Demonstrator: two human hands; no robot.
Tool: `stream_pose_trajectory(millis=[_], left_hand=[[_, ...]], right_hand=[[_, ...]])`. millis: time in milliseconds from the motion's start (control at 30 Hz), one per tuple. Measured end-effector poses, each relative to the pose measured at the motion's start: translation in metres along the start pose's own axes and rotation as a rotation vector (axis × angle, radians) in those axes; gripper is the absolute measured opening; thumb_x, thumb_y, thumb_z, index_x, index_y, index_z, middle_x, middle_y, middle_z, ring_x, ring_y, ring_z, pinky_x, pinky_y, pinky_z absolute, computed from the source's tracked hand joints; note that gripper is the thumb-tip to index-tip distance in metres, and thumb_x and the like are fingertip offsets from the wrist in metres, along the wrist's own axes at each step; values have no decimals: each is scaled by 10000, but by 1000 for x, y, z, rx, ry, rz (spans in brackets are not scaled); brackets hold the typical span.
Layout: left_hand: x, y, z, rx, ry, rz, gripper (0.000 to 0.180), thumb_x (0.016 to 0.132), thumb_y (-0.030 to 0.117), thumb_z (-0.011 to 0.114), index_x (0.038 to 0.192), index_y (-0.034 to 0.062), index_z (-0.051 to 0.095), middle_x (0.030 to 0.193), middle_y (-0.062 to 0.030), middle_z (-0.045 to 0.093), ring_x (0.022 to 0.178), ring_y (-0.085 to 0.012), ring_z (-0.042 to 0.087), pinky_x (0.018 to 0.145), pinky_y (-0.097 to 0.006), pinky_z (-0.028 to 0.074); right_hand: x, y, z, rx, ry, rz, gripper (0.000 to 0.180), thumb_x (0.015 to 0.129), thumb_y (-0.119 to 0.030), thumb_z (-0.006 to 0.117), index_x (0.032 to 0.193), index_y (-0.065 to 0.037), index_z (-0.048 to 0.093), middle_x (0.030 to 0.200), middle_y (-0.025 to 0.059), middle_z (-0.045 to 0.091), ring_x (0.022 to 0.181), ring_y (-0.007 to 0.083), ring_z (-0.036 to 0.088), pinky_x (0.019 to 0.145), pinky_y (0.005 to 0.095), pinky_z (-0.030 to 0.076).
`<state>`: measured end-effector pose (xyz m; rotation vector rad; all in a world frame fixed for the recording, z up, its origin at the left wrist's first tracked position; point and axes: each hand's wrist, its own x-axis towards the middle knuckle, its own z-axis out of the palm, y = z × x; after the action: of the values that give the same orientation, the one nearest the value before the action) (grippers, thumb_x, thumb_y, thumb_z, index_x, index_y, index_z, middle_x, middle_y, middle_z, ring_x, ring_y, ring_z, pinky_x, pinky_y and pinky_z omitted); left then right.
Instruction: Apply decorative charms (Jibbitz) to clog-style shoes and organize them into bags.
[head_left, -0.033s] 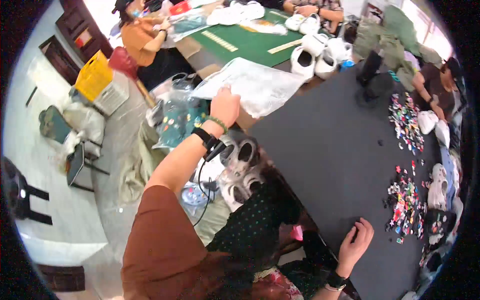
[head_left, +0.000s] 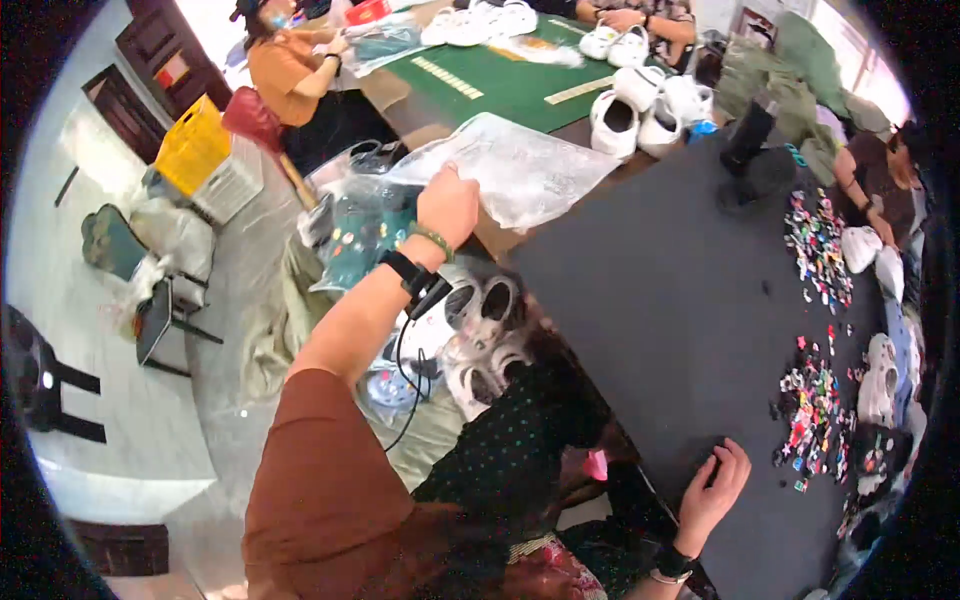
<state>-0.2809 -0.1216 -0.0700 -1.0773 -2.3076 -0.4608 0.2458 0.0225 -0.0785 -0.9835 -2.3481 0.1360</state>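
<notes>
My left hand (head_left: pixel 447 208) is stretched forward with its fingers closed on the near edge of a clear plastic bag (head_left: pixel 540 172). The bag looks flat and lies across the far corner of the black table (head_left: pixel 650 290). Under my left wrist, dark green clogs with small charms show inside another clear bag (head_left: pixel 362 235). Below my forearm are several white clogs (head_left: pixel 472 388) and a blue clog (head_left: pixel 390 388). My right hand (head_left: pixel 715 490) rests on the table's near edge, fingers loosely bent and thumb apart, with nothing in it.
Piles of colourful small charms (head_left: pixel 815 415) lie along the table's right side. White clogs (head_left: pixel 640 110) stand beyond it, near a green mat (head_left: pixel 500 85). Co-workers sit at far left (head_left: pixel 290 75), at the back and at right. A yellow crate (head_left: pixel 195 133) stands left.
The whole view has shifted slightly, so the surroundings sit a little further right and lower. My left hand stays closed on the bag, and my right hand still rests on the table.
</notes>
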Motion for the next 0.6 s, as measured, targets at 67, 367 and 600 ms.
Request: stream_pose_trajectory(millis=[67, 367, 600], left_hand=[[-2, -22, -26, -265, -79, -163, 163, 816, 164, 595, 743, 52, 689, 795, -221, 675, 689, -389, 646, 685, -490, 529], [107, -116, -47, -1842, -318, -848, 252, 926, -33, 474, 1118, -196, 477, 1145, -307, 619, 1105, -353, 639, 945, -370, 556], [242, -130, -32, -1769, 604, -304, 329, 953, 19, 538, 1278, -6, 492, 1256, -206, 577, 1139, -306, 609, 996, -416, 531]], right_hand=[[5, -6, 1, 23, -31, -11, 176, 837, 27, 586, 1012, 5, 581, 1165, 182, 592, 1106, 381, 545, 977, 481, 427], [7, -9, 2, 0, -45, 25, 170, 841, 26, 572, 1010, 7, 569, 1157, 183, 584, 1105, 383, 543, 979, 490, 421], [8, -15, -2, -10, -26, 55, 145, 848, 52, 545, 984, 3, 559, 1133, 179, 582, 1084, 373, 549, 956, 455, 431]])
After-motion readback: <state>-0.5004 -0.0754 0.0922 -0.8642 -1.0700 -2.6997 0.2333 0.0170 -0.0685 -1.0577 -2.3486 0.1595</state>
